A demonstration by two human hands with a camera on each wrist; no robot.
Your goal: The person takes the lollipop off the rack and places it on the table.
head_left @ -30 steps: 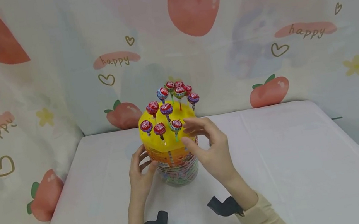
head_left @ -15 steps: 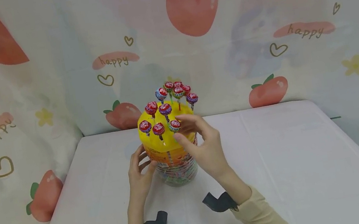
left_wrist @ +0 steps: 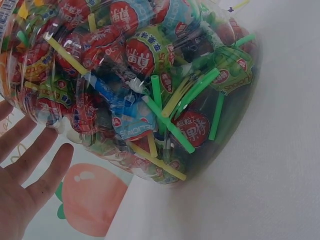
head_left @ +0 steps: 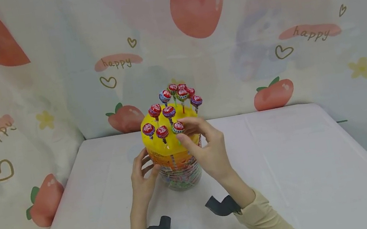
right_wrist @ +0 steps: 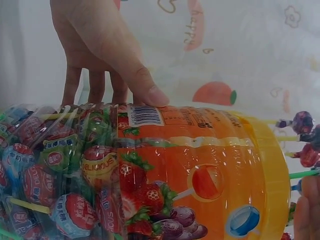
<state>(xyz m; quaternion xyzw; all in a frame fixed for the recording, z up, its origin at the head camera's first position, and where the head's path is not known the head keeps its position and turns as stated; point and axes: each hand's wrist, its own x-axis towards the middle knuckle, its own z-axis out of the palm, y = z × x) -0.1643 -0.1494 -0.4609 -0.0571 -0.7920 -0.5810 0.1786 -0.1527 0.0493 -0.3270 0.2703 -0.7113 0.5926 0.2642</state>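
A clear plastic jar (head_left: 181,175) with an orange fruit-printed label (right_wrist: 195,155) and a yellow lid (head_left: 155,145) stands upright on the table. Wrapped lollipops (left_wrist: 142,52) fill it. Several more stick up from the lid on their sticks. My left hand (head_left: 144,180) rests against the jar's left side, fingers spread and fairly straight, thumb toward the front. With thumb and forefinger, my right hand (head_left: 211,152) pinches a red-topped lollipop (head_left: 178,127) at the lid's front right. Its green stick (right_wrist: 303,174) reaches the lid in the right wrist view.
The table (head_left: 307,167) has a white cover. A pale cloth backdrop printed with fruit (head_left: 274,94) and hearts hangs behind and to the left. Other upright lollipops (head_left: 162,132) crowd close to the right hand's fingers.
My right hand has moved left from beside the front-right lollipop and closed its thumb and forefinger on it. The left hand stays on the jar.
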